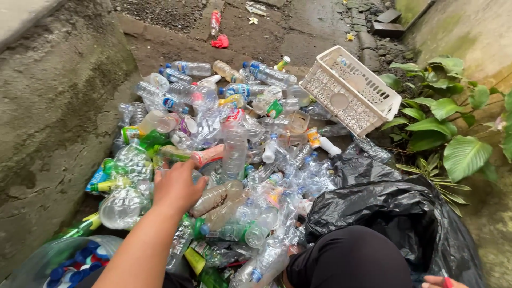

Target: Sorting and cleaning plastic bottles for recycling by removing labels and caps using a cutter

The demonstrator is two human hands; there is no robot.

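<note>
A big heap of empty clear plastic bottles [234, 154] covers the ground in front of me. My left hand [176, 186] reaches into the heap's near left side, palm down. Its fingers are curled among the bottles, beside a dirty clear bottle [216, 198] and just below a bottle with a pink neck [205, 156]. The fingertips are hidden, so I cannot tell whether they grip anything. Only a sliver of my right hand [440, 282] shows at the bottom right edge, next to a small red thing and the black plastic bag [394, 213].
A white plastic basket [349, 90] lies tipped at the far right of the heap. A clear container of blue and red caps [69, 261] sits bottom left. A concrete wall [48, 122] runs along the left, and leafy plants [453, 122] stand on the right.
</note>
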